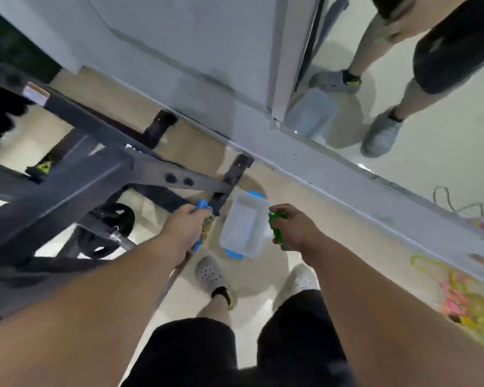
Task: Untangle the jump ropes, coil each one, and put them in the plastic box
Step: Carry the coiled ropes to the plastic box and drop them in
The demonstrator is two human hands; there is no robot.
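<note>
Above the plastic box (242,229), left hand (183,229) was clamped on a blue handle (201,204), right hand (295,229) on a green handle (277,232), both handles blurred, mostly hidden by fingers.

Bright, even indoor light, soft round shadows underfoot, motion blur throughout, strong wide-angle bending at edges.

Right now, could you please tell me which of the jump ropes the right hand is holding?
The green rope, gripped in the right hand. The left hand holds the blue one, and the pink-and-yellow tangle lies on the floor.
</note>
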